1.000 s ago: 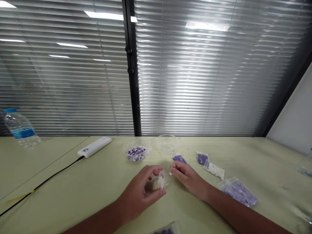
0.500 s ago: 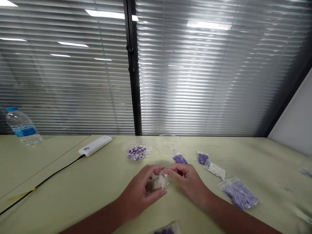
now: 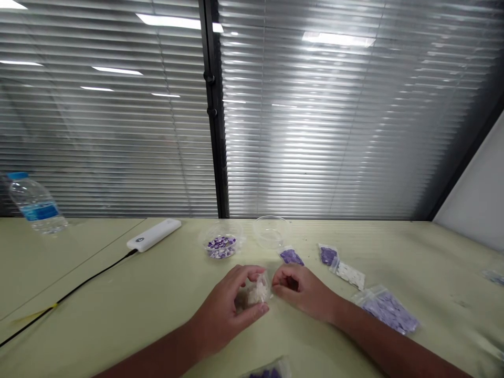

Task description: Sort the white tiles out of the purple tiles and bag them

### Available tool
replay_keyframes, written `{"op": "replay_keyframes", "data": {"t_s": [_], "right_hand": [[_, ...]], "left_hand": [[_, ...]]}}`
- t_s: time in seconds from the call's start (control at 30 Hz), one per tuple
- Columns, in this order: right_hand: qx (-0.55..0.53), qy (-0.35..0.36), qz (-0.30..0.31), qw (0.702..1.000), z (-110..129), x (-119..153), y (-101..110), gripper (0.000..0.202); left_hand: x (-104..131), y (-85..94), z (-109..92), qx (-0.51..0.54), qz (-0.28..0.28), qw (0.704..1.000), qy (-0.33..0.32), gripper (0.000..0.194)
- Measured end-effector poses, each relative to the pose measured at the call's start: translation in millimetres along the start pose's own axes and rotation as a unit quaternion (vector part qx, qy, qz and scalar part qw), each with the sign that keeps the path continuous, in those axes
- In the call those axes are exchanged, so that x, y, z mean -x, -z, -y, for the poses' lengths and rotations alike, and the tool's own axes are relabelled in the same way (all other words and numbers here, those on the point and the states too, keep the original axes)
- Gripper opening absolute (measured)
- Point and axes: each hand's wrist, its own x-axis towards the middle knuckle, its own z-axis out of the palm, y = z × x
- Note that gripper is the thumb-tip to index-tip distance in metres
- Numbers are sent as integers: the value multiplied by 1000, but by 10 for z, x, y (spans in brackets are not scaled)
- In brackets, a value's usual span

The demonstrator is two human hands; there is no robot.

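My left hand [image 3: 226, 307] is curled around a small clear plastic bag of white pieces [image 3: 259, 291], thumb below and fingers above. Just to its right, my right hand [image 3: 303, 291] has its thumb and fingers pinched together beside the bag; whatever is in the pinch is too small or hidden to make out. Beyond the hands stands a clear round tub [image 3: 221, 241] of purple and white pieces. A second clear round tub [image 3: 271, 233] is to its right. Behind my right hand lies a small bag of purple pieces [image 3: 291, 256].
To the right lie a bag of dark purple pieces [image 3: 328, 255], a bag of white pieces [image 3: 350, 275] and a larger bag of light purple pieces [image 3: 389, 310]. Another purple bag [image 3: 268, 371] is at the near edge. A white power bank [image 3: 154, 235] with a cable and a water bottle [image 3: 38, 205] are left.
My right hand has drawn slightly right, away from the bag's top edge, and its fingers have curled in more. My left hand and its bag have stayed in place.
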Motion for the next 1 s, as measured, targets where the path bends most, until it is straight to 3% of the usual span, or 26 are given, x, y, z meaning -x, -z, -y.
{"op": "replay_keyframes", "data": {"t_s": [0.07,0.37,0.73,1.0], "right_hand": [[41,9,16,999,1,0,-4,4],[135,6,24,990,111,7,-70,6],[130,40,59,989,116,41,12,16],[127,58,72,988,113,6,41,5]], "left_hand": [[2,-3,4,6,1,1000,3,48],[-5,-19,37,4,-9,1000,-6,47],[4,-13,53,-11,-7,1000,3,50],[-9,-25,55,10,-9,1000,-9,47]]}}
